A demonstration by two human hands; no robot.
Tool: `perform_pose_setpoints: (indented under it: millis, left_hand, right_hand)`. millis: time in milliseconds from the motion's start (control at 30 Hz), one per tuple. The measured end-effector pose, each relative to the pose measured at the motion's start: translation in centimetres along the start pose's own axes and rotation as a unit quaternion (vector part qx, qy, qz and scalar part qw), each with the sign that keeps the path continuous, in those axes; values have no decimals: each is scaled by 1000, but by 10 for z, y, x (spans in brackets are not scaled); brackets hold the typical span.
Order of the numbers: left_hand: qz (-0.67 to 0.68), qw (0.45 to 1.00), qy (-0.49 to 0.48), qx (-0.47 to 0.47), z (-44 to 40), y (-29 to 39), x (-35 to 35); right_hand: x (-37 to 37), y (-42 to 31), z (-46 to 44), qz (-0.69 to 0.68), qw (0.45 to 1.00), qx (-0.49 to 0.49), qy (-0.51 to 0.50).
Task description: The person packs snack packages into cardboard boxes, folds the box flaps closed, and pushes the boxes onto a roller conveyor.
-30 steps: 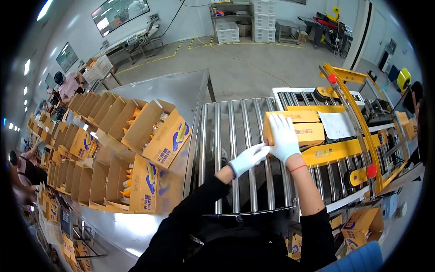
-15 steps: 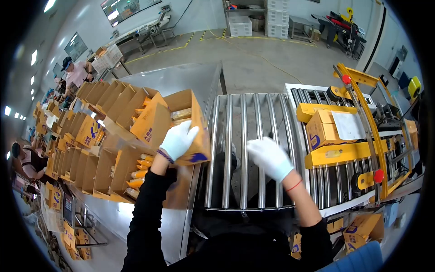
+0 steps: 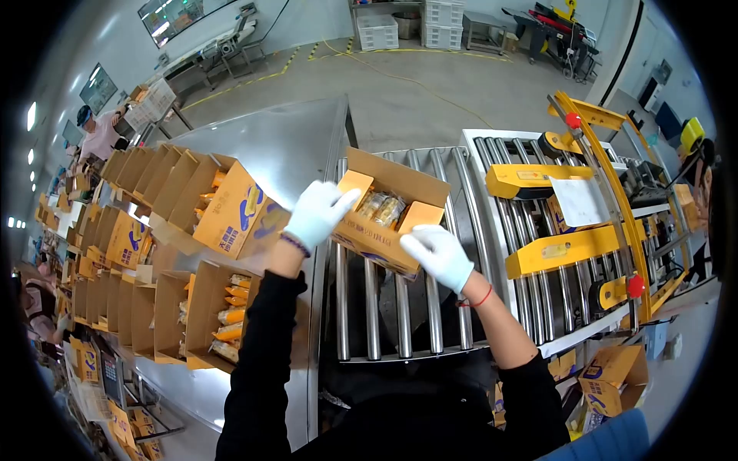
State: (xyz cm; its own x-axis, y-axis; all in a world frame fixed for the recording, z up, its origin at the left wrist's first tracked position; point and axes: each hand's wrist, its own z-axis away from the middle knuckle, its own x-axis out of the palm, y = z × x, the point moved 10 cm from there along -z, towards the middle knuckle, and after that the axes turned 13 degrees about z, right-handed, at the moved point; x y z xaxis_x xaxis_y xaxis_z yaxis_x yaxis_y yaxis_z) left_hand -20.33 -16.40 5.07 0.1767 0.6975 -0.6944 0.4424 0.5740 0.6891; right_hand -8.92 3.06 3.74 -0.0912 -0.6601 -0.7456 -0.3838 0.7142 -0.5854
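An open cardboard box with printed sides sits over the metal rollers in front of me, slightly turned. Wrapped packets lie inside it, and its long back flap stands up. My left hand, in a white glove, grips the box at its left end by the side flap. At the front right corner, my right hand, also gloved, holds the box with the thumb near the flap. To the left, another open box stands on the steel table; nearer me, an open box holds orange packets.
Rows of open boxes cover the table's left part. On the right, a yellow-railed machine with rollers has a box under a white sheet. A person stands at the far left. White crates are stacked behind.
My left hand and the box have moved right, from the table edge onto the rollers. My right hand has come to the box and taken hold. The machine's box sits farther in.
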Motion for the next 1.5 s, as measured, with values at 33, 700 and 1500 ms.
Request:
perform_pose_setpoints:
  millis: [33, 700, 1500]
  left_hand:
    - [-84, 994, 12, 67, -10, 2, 15]
    - [678, 711, -106, -153, 3, 50, 259]
    - [-213, 970, -76, -86, 166, -6, -70]
  right_hand:
    - [-1, 14, -5, -23, 998, 50, -16]
    - [-44, 78, 1, 455, 888, 36, 60]
    - [12, -81, 118, -33, 980, -173, -90]
